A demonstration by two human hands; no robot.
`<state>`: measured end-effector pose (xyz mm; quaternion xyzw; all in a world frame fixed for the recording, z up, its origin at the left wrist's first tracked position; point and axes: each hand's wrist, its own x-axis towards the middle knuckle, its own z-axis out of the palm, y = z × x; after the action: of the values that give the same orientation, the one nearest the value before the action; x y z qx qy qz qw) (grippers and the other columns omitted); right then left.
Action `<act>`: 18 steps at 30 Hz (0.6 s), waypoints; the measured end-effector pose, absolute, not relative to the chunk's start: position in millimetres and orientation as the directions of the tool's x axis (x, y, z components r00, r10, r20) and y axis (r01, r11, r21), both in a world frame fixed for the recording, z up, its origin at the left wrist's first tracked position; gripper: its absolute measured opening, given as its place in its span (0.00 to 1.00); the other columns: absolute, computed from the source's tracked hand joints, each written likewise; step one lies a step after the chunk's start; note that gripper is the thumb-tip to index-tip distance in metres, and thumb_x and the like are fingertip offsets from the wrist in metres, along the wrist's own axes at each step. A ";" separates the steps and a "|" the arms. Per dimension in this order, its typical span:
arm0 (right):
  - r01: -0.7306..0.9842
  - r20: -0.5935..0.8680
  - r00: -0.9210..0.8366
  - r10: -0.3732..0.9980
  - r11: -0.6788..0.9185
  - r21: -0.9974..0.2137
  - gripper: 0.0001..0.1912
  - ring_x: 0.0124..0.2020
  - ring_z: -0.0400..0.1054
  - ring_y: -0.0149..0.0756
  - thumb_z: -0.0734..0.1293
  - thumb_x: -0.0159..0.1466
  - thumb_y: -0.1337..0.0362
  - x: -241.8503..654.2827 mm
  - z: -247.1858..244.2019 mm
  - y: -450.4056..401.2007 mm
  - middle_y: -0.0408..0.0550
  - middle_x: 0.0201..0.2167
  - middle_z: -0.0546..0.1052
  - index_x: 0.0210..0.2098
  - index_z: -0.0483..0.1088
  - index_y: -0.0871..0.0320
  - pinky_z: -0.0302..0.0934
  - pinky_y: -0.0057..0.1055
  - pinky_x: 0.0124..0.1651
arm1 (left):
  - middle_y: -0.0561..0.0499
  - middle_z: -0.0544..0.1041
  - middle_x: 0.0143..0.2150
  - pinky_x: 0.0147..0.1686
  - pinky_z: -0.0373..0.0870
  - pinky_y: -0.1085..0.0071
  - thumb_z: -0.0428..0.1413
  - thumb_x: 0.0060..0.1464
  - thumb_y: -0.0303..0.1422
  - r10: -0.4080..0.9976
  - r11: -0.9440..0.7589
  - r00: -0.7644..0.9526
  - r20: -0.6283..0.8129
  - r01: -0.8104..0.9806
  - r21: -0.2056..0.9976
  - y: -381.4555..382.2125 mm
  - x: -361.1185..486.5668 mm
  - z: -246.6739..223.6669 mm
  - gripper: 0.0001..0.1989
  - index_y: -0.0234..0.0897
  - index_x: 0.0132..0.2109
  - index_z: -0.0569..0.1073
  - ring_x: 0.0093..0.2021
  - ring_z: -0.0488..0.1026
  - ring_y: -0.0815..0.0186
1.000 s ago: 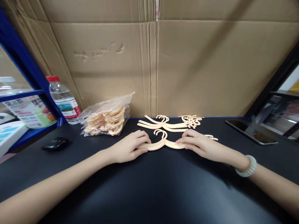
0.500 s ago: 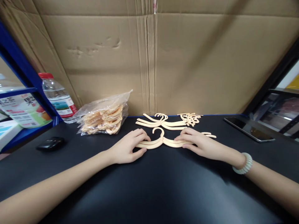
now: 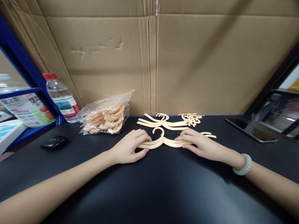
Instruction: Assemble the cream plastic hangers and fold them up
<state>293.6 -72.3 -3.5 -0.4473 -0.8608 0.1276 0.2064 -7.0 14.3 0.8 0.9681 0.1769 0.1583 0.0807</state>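
The grip of the left hand (image 3: pixel 132 147) is bending partly closed, with its thumb and fingers holding the left side of the cream, curved plastic hangers (image 3: pixel 155 144). The grip of the right hand (image 3: pixel 201 145) is bending partly closed too, holding their right side. These hangers are lying on the smooth black desk (image 3: pixel 149 186), with the hook pointing far. More cream hangers (image 3: pixel 174 124) are lying just beyond, with small curly cream pieces (image 3: pixel 192 120) on their right. A clear plastic bag (image 3: pixel 105 121) is sitting far left, holding cream pieces. A black mouse (image 3: pixel 54 142) is resting left, and a dark flat phone (image 3: pixel 251 130) is lying right.
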 end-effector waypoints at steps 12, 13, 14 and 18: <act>0.712 0.255 -0.522 0.814 0.580 -0.396 0.17 0.49 0.64 0.43 0.56 0.70 0.60 292.5 -2.8 -73.3 0.53 0.46 0.70 0.53 0.68 0.53 0.61 0.43 0.53 | 0.47 0.73 0.43 0.45 0.63 0.64 0.51 0.55 0.30 0.389 -0.916 0.876 0.286 0.334 0.223 13.8 -7.3 1.0 0.11 0.38 0.46 0.68 0.44 0.68 0.59; 0.712 0.256 -0.522 0.813 0.581 -0.394 0.17 0.49 0.63 0.43 0.56 0.70 0.60 292.6 -2.9 -73.2 0.53 0.46 0.70 0.53 0.68 0.53 0.61 0.43 0.53 | 0.46 0.73 0.44 0.45 0.63 0.64 0.51 0.56 0.31 0.394 -0.913 0.874 0.284 0.338 0.227 14.1 -7.4 0.7 0.11 0.38 0.46 0.67 0.44 0.68 0.59; 0.713 0.256 -0.523 0.813 0.582 -0.392 0.17 0.49 0.63 0.43 0.56 0.70 0.60 292.8 -3.1 -73.0 0.53 0.46 0.70 0.53 0.68 0.53 0.61 0.43 0.53 | 0.46 0.72 0.44 0.45 0.63 0.64 0.51 0.56 0.31 0.399 -0.911 0.872 0.282 0.342 0.230 14.4 -7.6 0.3 0.11 0.38 0.47 0.67 0.44 0.68 0.59; 0.715 0.257 -0.521 0.814 0.581 -0.389 0.16 0.49 0.64 0.42 0.56 0.70 0.60 293.4 -3.8 -72.8 0.53 0.46 0.70 0.53 0.68 0.54 0.61 0.42 0.53 | 0.46 0.73 0.44 0.45 0.63 0.63 0.52 0.56 0.31 0.411 -0.905 0.868 0.279 0.353 0.238 14.5 -8.1 -0.4 0.11 0.38 0.47 0.67 0.44 0.68 0.59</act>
<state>293.4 -72.8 -3.8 -0.4425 -0.8640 0.1179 0.2093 -8.1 14.5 -0.4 0.9622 0.1985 0.1634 0.0900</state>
